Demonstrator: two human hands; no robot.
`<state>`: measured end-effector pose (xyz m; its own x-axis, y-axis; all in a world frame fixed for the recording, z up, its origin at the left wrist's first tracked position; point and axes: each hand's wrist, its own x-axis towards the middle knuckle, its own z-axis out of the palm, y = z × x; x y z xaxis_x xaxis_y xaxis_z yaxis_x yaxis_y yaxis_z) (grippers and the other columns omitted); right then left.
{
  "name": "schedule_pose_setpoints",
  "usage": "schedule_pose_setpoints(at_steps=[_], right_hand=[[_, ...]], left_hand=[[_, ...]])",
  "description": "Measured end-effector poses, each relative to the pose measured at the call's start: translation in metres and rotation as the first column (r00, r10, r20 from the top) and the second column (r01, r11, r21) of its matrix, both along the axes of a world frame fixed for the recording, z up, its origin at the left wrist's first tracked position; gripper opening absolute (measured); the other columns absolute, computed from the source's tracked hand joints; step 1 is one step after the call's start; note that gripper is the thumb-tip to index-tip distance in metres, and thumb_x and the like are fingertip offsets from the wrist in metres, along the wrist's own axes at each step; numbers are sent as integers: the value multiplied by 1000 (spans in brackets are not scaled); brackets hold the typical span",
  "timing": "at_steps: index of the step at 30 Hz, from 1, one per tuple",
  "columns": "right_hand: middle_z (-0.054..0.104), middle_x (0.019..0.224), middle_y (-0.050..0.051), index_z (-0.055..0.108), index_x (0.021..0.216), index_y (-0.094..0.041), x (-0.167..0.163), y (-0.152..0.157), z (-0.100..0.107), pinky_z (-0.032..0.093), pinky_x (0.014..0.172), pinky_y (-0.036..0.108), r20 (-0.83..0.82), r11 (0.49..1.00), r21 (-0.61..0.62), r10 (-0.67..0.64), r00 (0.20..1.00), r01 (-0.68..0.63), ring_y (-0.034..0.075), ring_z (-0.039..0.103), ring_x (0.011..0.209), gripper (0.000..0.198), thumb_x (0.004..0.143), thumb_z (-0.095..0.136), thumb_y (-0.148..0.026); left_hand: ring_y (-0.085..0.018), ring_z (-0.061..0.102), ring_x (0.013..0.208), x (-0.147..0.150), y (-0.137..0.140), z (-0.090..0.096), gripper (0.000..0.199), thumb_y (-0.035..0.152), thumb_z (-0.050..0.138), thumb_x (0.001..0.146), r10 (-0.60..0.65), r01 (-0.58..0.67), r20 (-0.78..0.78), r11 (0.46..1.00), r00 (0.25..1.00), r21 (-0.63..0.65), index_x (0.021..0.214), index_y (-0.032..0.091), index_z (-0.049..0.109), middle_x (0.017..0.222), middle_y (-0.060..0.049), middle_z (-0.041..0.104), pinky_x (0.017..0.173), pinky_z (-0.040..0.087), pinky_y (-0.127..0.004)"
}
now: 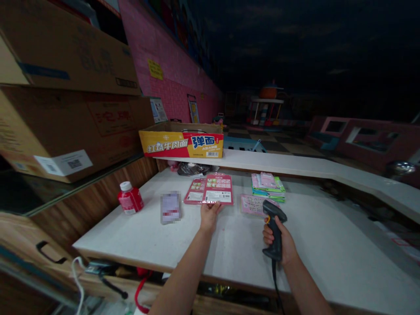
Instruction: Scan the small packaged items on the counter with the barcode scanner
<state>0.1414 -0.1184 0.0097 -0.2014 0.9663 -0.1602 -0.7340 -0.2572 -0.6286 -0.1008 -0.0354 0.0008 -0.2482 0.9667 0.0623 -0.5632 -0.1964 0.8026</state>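
Note:
My left hand (210, 216) pinches the near edge of a flat pink packet (218, 188), whose printed back with a barcode label faces up. A similar pink packet (194, 190) lies partly beneath it on the left. My right hand (281, 239) is wrapped round the handle of a black barcode scanner (274, 227), its head tilted up to the left and its cable hanging down. Just behind the scanner lies another pink packet (252, 204) with a printed grid. Farther back is a stack of pink and green packets (268, 186).
On the white counter (236, 245) stand a red bottle (130, 197) with a white cap and a blurred-out rectangular item (170, 207). A yellow-and-red carton (183, 142) sits on the raised back ledge (282, 162). Large cardboard boxes (78, 127) are piled at left.

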Motion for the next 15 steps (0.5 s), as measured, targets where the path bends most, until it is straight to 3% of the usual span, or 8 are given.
schedule_pose_setpoints(at_steps=[4,11,15], right_hand=[[44,51,-7,54,74,-21,-1,-1,2,34,37,17,-45,1000,-24,-6,999,5,6,36,39,36,71,79,-46],[45,52,-7,55,75,-20,1,-1,2,34,37,17,-88,999,-38,12,996,-16,6,38,40,35,70,80,-44],[44,51,-7,55,73,-19,1,1,1,34,38,15,-119,999,-44,20,993,-25,5,38,40,36,68,82,-42]], left_hand=[[-22,71,88,-3,-4,2,44,35,86,55,40,-40,-35,999,999,11,87,15,65,90,-8,73,90,55,-44],[-22,70,83,-29,6,15,49,34,86,54,237,-235,-42,971,971,53,92,13,64,89,-7,72,84,57,-41],[-17,69,71,-49,18,28,32,20,81,57,310,-314,-60,946,949,-82,81,13,62,76,-4,70,76,59,-37]])
